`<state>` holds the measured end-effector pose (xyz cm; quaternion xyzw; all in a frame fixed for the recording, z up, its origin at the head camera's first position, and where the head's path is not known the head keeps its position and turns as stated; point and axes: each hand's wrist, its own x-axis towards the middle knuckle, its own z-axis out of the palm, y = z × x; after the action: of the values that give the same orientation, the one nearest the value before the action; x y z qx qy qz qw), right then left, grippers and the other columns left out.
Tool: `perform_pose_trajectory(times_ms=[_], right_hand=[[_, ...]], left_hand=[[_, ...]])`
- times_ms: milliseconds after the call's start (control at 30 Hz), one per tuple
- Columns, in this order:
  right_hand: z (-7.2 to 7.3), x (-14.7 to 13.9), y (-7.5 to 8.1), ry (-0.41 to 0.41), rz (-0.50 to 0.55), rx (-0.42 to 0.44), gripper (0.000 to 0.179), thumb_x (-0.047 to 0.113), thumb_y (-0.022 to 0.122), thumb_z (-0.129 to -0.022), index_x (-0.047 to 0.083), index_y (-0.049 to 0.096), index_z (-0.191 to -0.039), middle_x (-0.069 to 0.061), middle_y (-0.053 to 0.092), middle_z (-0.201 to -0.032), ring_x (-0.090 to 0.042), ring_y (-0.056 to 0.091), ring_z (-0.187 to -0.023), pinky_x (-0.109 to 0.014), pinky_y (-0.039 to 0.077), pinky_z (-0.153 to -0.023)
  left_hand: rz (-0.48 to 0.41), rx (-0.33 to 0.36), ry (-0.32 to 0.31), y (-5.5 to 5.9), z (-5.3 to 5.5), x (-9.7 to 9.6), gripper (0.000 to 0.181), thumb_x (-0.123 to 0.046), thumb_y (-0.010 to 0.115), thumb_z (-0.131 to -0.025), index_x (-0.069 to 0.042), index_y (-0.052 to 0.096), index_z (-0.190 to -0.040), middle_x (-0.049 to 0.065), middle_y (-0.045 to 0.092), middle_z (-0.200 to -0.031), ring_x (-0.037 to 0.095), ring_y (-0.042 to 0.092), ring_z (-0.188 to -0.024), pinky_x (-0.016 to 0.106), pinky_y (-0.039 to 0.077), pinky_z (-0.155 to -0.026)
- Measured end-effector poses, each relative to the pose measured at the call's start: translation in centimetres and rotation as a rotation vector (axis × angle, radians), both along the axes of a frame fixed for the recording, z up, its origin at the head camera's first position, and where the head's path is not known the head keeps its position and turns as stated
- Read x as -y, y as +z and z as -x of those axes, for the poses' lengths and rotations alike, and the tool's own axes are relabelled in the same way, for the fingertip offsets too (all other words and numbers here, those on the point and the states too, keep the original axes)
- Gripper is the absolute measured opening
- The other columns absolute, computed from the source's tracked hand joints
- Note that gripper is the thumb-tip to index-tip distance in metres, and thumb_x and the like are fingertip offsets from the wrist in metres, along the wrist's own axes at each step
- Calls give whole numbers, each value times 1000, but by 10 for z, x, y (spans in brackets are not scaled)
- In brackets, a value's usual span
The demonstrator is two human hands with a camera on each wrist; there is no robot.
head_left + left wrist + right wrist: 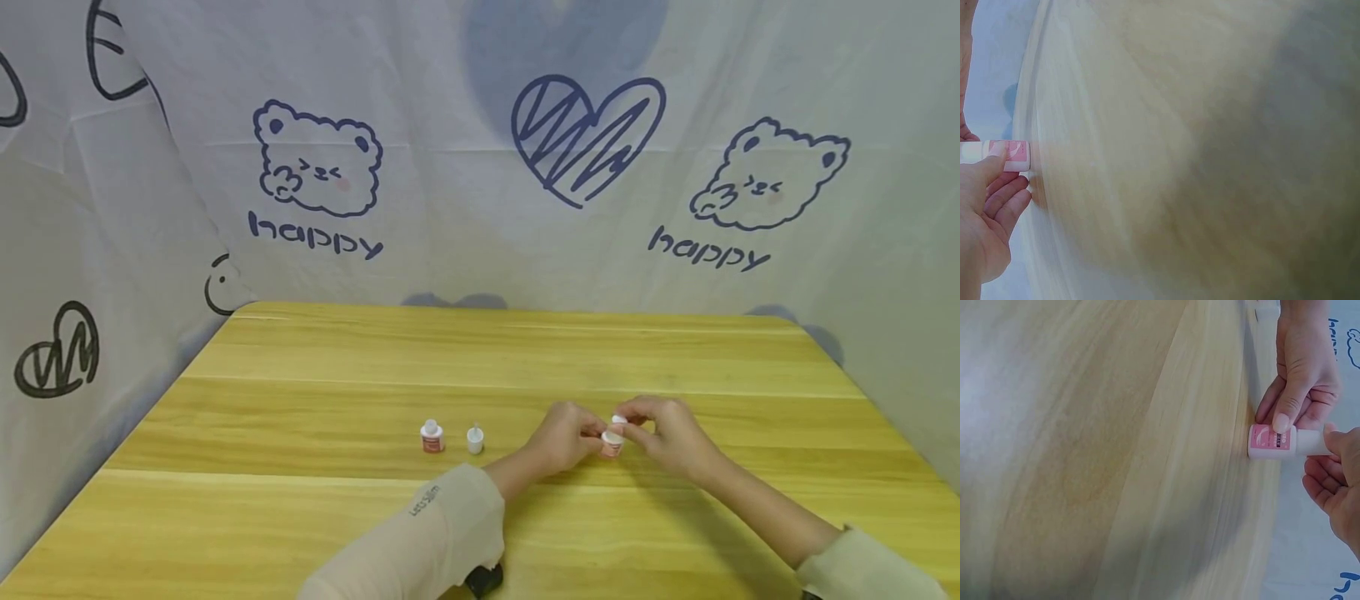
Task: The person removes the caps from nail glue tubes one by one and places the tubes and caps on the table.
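My left hand [564, 436] holds a small white bottle with a pink label [612, 448] between thumb and fingers, low over the right half of the table. From the other side, my right hand [667, 432] pinches the white cap [1311, 443] at the bottle's top. In the right wrist view the cap sits on the bottle, and the left thumb presses on the pink label. A second bottle [432, 438], white with a red-pink label, stands uncapped to the left of the left hand. Beside it a white cap [475, 440] rests upturned, a thin stem rising from it.
The wooden table [300, 358] reaches back to a white cloth [450, 192] printed with bears and hearts. A small black object [483, 579] shows beneath the left sleeve at the near edge of the head view.
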<state>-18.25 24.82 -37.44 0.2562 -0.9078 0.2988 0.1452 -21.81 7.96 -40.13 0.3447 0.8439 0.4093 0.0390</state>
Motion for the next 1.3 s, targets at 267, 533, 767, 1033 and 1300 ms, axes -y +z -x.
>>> perform_pose_trajectory(times_ms=[267, 533, 767, 1033, 1300], right_hand=[[0, -1, 5, 4, -8, 38, 6, 1, 69, -79, 4, 70, -85, -5, 70, -83, -8, 63, -73, -24, 54, -64], [-2, 1, 5, -116, 0, 34, 6, 6, 75, -75, 7, 69, -76, 1, 68, -72, -4, 61, -66, -22, 53, -62], [-3, 4, 8, -153, -9, 66, 5, 7, 75, -75, 7, 70, -75, 1, 69, -72, -6, 61, -65, -22, 53, -62], [-4, 3, 11, -133, -20, 82, 4, 8, 75, -76, 6, 71, -75, -1, 69, -71, -5, 61, -64, -19, 51, -60], [-4, 2, 11, -115, -18, 104, 7, 9, 74, -77, 3, 70, -77, 0, 69, -72, -4, 60, -66, -19, 51, -60]], left_hand=[[-39, 56, 32, -2, -1, -1, 15, -12, 73, -78, -1, 74, -87, 6, 74, -83, 1, 65, -67, 6, 47, -57], [-55, 42, 34, -4, -1, -2, 14, -9, 73, -78, 1, 74, -88, 8, 73, -83, 5, 68, -70, 5, 47, -59], [-57, 33, 29, -4, 0, -2, 14, -8, 73, -78, 1, 73, -88, 9, 73, -84, 7, 69, -72, 5, 46, -59], [-51, 17, 19, -2, -1, -3, 11, -3, 71, -79, 3, 73, -88, 11, 73, -85, 10, 69, -74, 4, 45, -59], [-26, 44, 19, 0, -1, -3, 12, -7, 71, -79, 1, 73, -88, 9, 73, -85, 5, 67, -72, 5, 45, -59]])
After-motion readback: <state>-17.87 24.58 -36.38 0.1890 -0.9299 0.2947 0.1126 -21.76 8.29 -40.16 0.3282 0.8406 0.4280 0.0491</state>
